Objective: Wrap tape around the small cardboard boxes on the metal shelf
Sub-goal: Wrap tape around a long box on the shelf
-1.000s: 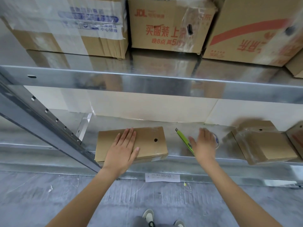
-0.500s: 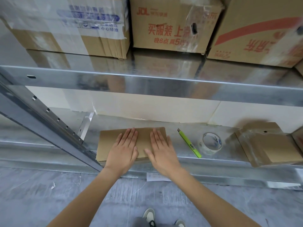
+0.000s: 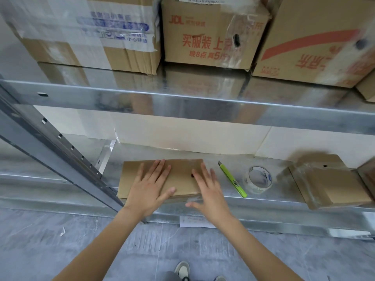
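Note:
A small flat cardboard box (image 3: 182,171) lies on the lower metal shelf (image 3: 263,201), near its front edge. My left hand (image 3: 150,187) rests flat on the box's left half, fingers straight. My right hand (image 3: 209,191) lies flat over the box's right end, fingers spread and thumb out over the front edge. A roll of clear tape (image 3: 258,179) stands on the shelf to the right of my right hand. Between the two lies a green utility knife (image 3: 233,180). A second small box (image 3: 328,181), wrapped in clear tape, sits further right.
A slanted metal upright (image 3: 60,159) crosses the left side in front of the shelf. Large cardboard cartons (image 3: 213,33) fill the upper shelf. Another box edge (image 3: 368,175) shows at the far right. Below are the grey floor and my shoes (image 3: 182,270).
My right hand left the tape roll, moved left and came down flat on the box beside my left hand. It has since slid a little to the right end of the box.

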Available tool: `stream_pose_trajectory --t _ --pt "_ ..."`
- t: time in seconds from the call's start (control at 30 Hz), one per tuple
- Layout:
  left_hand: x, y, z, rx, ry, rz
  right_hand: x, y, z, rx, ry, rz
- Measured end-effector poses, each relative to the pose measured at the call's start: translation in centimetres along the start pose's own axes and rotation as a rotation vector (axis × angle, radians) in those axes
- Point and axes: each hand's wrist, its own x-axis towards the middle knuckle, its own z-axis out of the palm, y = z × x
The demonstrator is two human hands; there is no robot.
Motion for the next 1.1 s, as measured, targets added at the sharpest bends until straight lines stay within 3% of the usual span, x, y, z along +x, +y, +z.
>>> stream_pose_trajectory --t 0.13,0.23,0.33,0.47,0.67,0.73,0.83,0.9,1.0,1.1 --pt "-2.8 -1.8 -0.5 -0.102 -0.012 -0.319 0.4 1.7 -0.7 0.340 -0.019 0.007" --pt "-3.5 -2.6 -1.5 -0.269 -0.046 -0.312 0.8 2.0 -1.2 0.408 -0.007 0.018" --pt "-2.7 -2.9 -3.3 -0.345 0.027 -0.323 1.5 1.9 -2.8 0.473 0.030 0.062" --pt "-0.1 -3.7 -5.1 -0.400 0.062 -0.318 2.7 1.4 -5.4 0.407 0.024 0.124" --pt "3.2 -1.7 -3.6 -0.214 0.073 -0.384 6.2 -0.6 -5.9 0.416 -0.076 0.369" --pt "3.0 -1.0 -3.1 -0.120 0.110 -0.292 7.0 -1.0 -5.8 0.272 -0.046 0.380" --pt "2.7 -1.2 -3.1 -0.121 0.152 -0.253 7.2 -2.5 -4.9 -0.143 0.067 0.186" --pt "2.8 -1.3 -3.1 -0.106 0.154 -0.250 7.3 -3.7 -3.8 -0.276 0.035 0.139" --pt "3.0 -1.1 -3.1 -0.102 0.140 -0.259 6.6 -4.5 -3.2 -0.380 0.011 0.165" --pt "3.2 -1.3 -3.1 -0.098 0.128 -0.263 2.5 -4.8 -2.1 -0.361 0.052 0.069"
